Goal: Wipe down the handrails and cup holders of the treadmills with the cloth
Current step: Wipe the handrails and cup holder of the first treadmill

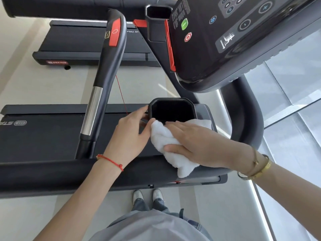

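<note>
A black cup holder (172, 108) sits at the near side of the treadmill console. My left hand (132, 129) grips its left rim, fingers curled around the edge. My right hand (199, 141) presses a white cloth (166, 145) against the holder's near rim and the surface below it, fingers spread flat over the cloth. The cloth hangs down over the black side handrail (52, 169) that runs across the frame. A second cup holder (158, 16) shows at the far side of the console.
The console (234, 40) with its buttons overhangs at upper right. A centre handlebar (104, 75) with a red pad and a chrome section rises to the left. Another treadmill (86, 46) stands beyond. My shoes (147, 195) are on pale floor.
</note>
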### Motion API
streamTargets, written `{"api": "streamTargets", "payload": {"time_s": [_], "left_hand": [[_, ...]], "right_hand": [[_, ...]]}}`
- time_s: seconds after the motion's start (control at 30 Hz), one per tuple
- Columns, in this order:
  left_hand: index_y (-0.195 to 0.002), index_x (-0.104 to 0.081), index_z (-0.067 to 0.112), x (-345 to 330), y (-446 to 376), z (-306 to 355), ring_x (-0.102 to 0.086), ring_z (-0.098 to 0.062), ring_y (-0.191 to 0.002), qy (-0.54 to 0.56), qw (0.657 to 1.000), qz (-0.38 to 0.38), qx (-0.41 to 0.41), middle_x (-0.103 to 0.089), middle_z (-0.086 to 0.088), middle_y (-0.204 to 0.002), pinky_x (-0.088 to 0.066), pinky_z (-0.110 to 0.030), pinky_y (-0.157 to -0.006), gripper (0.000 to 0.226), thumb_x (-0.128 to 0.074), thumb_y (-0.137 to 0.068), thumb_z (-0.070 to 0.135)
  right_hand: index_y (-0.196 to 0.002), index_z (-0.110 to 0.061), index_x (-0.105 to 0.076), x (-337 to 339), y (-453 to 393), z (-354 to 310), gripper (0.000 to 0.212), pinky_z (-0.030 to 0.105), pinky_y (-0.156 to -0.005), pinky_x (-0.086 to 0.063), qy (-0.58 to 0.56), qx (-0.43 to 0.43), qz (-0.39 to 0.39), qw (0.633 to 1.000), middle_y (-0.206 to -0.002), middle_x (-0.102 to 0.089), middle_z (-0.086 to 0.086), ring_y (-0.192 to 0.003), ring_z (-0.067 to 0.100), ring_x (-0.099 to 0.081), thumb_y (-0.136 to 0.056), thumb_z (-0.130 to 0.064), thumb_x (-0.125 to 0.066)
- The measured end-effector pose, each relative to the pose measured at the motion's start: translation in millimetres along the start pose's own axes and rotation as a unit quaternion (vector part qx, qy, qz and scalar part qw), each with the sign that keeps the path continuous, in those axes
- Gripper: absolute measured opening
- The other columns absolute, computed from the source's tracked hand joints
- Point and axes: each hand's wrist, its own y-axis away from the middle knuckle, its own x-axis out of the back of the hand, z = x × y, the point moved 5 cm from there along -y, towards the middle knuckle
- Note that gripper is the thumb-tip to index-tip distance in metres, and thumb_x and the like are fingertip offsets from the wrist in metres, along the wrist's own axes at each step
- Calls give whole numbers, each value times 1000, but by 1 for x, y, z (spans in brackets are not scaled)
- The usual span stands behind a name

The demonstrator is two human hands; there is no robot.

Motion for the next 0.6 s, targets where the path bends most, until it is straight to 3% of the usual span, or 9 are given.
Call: {"api": "streamTargets", "payload": {"time_s": [0.03,0.1,0.2,0.27,0.33,0.37,0.4,0.47,0.6], "left_hand": [[-125,-51,44,0,0,-1,-55,21,-87,3,1000,-4,3,-56,33,-88,-41,-3,-70,35,-49,-91,38],[-130,-55,37,-1,0,-2,-57,15,-90,5,1000,-6,7,-61,24,-90,-42,-1,-69,38,-45,-93,34],[-132,-56,29,-1,-1,-4,-57,16,-90,5,1000,1,9,-63,22,-91,-39,3,-72,39,-44,-96,32],[-132,-57,30,0,0,-3,-56,20,-86,0,1000,7,8,-59,30,-88,-38,4,-73,36,-47,-97,31],[-133,-56,33,1,0,-3,-56,20,-86,-5,1000,13,6,-59,32,-89,-37,3,-73,35,-50,-98,30],[-133,-56,34,1,0,-3,-57,19,-87,-4,1000,14,6,-60,32,-90,-38,3,-74,36,-50,-98,31],[-133,-56,34,1,0,-3,-57,18,-88,-3,1000,15,7,-60,32,-92,-39,3,-74,36,-51,-98,31],[-132,-55,36,1,0,-2,-58,16,-88,-5,1000,16,7,-60,32,-91,-40,2,-73,35,-51,-98,33],[-130,-55,37,1,0,0,-58,14,-88,-8,1000,21,6,-57,33,-89,-41,1,-72,34,-50,-96,36]], "right_hand": [[-114,-15,-47,-1,-8,-1,46,14,-100,-31,4,-22,-28,999,-102,-56,-7,-99,17,-52,-98,-56,-35],[-95,-19,-43,-3,-18,-5,49,36,-85,-45,28,-44,-40,998,-77,-49,-11,-77,18,-53,-93,-66,-30],[-92,-19,-44,-5,-17,-1,57,38,-80,-46,98,-30,2,995,-78,-57,-7,-73,20,-58,-88,-71,-24],[-96,-18,-48,-3,-2,9,48,24,-82,-37,75,-6,26,997,-88,-59,-6,-84,20,-59,-94,-64,-35],[-105,-10,-61,5,15,21,51,12,-98,-27,93,32,43,994,-107,-67,1,-116,21,-58,-95,-56,-43],[-107,-6,-64,8,21,27,55,13,-111,-22,117,50,52,991,-114,-68,5,-131,21,-49,-95,-55,-43],[-107,-4,-65,9,24,32,57,23,-119,-20,134,65,55,987,-115,-68,7,-139,21,-41,-95,-54,-42],[-109,-2,-64,10,22,35,59,38,-122,-20,150,75,40,985,-113,-69,7,-144,21,-34,-96,-54,-39],[-115,-4,-62,1,-8,14,67,27,-123,0,140,76,19,987,-127,-64,7,-140,16,-37,-97,-59,-27]]}}
